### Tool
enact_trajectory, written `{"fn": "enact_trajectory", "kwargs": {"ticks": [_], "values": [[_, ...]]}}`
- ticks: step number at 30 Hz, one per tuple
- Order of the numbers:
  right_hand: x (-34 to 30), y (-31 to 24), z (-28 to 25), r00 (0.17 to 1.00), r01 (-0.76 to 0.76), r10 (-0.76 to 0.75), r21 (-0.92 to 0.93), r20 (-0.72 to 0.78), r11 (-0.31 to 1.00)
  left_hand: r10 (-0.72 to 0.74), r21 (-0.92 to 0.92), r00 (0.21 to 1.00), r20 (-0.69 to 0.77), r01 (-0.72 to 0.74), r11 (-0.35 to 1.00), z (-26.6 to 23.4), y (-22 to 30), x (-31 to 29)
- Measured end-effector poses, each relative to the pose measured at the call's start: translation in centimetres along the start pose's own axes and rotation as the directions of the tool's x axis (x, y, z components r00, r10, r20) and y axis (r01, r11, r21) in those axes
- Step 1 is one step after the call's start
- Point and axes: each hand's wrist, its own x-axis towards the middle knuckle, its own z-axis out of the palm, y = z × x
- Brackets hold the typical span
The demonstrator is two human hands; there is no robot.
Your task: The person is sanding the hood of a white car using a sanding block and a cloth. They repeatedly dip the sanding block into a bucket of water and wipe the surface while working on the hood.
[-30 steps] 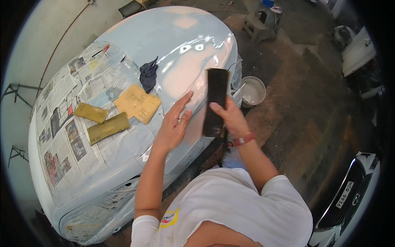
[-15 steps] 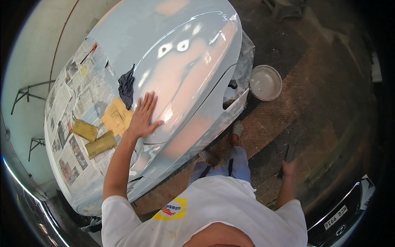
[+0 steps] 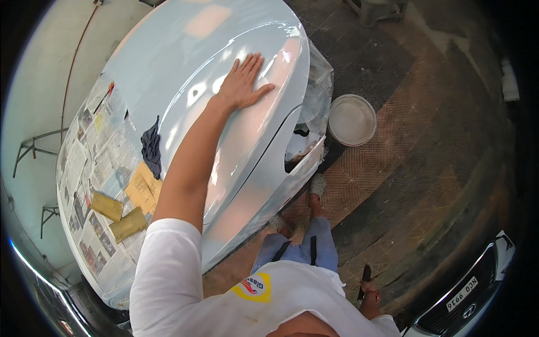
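My left hand (image 3: pixel 242 87) lies flat on the car hood (image 3: pixel 168 42), its fingers stretched out and slightly apart, with nothing in it. The hood is pale grey with pinkish sanded patches and glossy reflections. Low by my side, my right hand (image 3: pixel 370 289) is closed around a dark flat block (image 3: pixel 366 273), whose exact kind I cannot make out. To the left of my left arm, a crumpled dark cloth (image 3: pixel 151 145) rests on the hood's edge. Close to it are tan sheets of sandpaper (image 3: pixel 141 188) and two olive-yellow blocks (image 3: pixel 128 224).
Newspaper (image 3: pixel 84 163) covers the windscreen area. A round bucket (image 3: pixel 352 120) of cloudy liquid stands on the patterned floor by the car's front, beside plastic sheeting (image 3: pixel 317 84). Another car (image 3: pixel 471 292) is at lower right. A grey stool (image 3: pixel 376 10) stands at the far side.
My left hand has slid forward and right across the hood, arm now extended. My right hand, still holding the dark block, has dropped back nearer my body. The view has shifted slightly.
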Motion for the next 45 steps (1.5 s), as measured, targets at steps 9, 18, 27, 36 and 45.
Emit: {"fn": "enact_trajectory", "kwargs": {"ticks": [9,18,27,36,45], "values": [[-3.5,-0.8,0.8,1.000,-0.015,0.013,0.123,0.017,0.992,0.067,-0.074,0.998,-0.021,-0.069,0.995,-0.3,-0.2,-3.5],[-6.6,-4.0,3.5,0.988,0.132,-0.104,0.266,-0.114,0.955,0.103,-0.159,0.994,-0.037,-0.107,0.981,-1.4,-2.2,-21.4],[-11.9,-2.0,9.3,0.982,0.137,-0.098,0.257,-0.162,0.957,0.112,-0.099,0.991,-0.069,-0.119,0.988,0.5,-4.0,-36.1],[-11.9,-0.5,14.9,0.972,0.166,-0.118,0.236,-0.204,0.958,0.087,-0.224,0.996,-0.032,-0.092,0.970,0.1,-4.8,-45.8],[-9.9,0.4,17.9,0.971,0.180,-0.129,0.260,-0.203,0.949,0.085,-0.155,0.995,0.042,-0.077,0.985,-1.2,-3.9,-49.1]]}}
